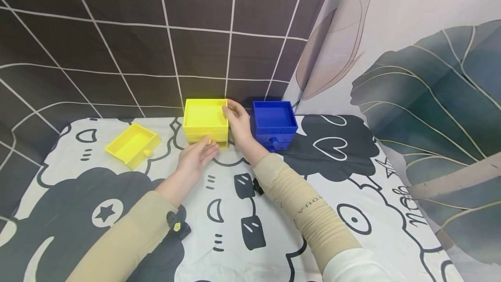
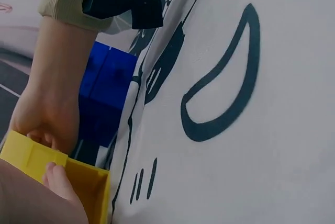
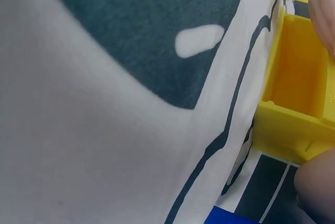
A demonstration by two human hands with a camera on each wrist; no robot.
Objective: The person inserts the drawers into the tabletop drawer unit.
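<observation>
A small yellow drawer cabinet [image 1: 205,114] with a tray-like top stands near the back. My right hand [image 1: 239,123] grips its right wall, the thumb over the rim. At the front, my left hand [image 1: 192,158] holds the knob of the yellow upper drawer [image 1: 192,137] between thumb and fingers. Beneath that drawer the cabinet shows an open slot [image 3: 296,67] in the right wrist view. Another yellow drawer [image 1: 133,145], with a round knob, lies apart to the left.
A blue drawer cabinet [image 1: 275,119] with its own knobs stands just right of my right hand. The printed black-and-white cloth [image 1: 219,234] covers the table. Behind rises a dark curtain with white grid lines [image 1: 199,51]; a leaf-patterned curtain [image 1: 442,99] hangs at the right.
</observation>
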